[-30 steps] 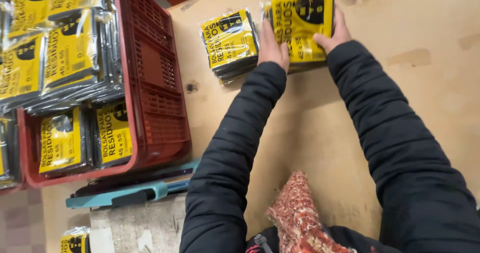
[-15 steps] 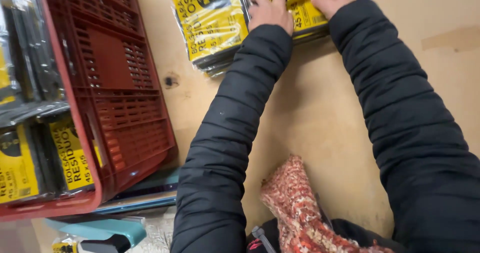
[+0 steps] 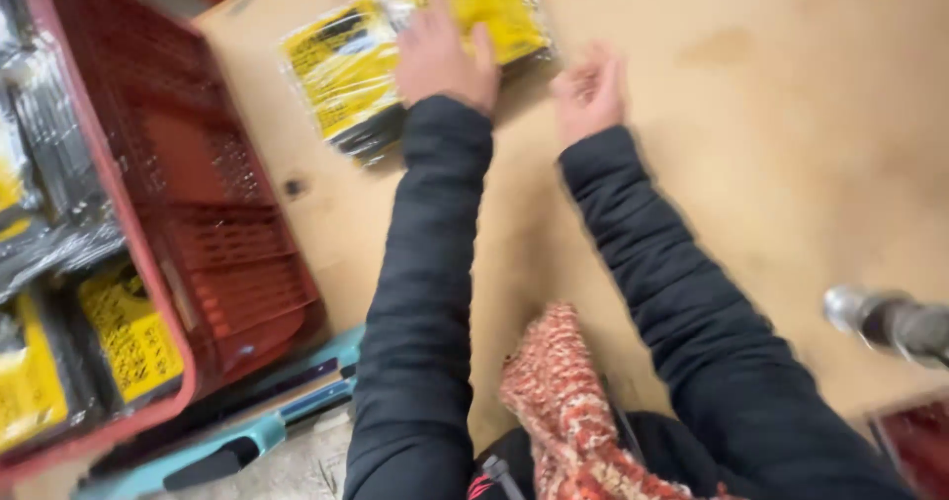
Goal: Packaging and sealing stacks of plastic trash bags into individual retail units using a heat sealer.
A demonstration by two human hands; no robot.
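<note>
Left hand (image 3: 447,55) presses flat on yellow packs (image 3: 395,50) at the frame's top, pinning them to the desk (image 3: 771,164); right hand (image 3: 590,93) loose, empty beside them; red crate (image 3: 188,223) left

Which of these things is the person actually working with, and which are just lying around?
In use:
- left hand, resting on the yellow-and-black packets in clear wrap
- right hand, open just beside them, holding nothing
- wooden table under the packets

Lying about:
- red plastic crate with more packets
- blue-handled tool
- grey metal object, too blurred to identify
</note>
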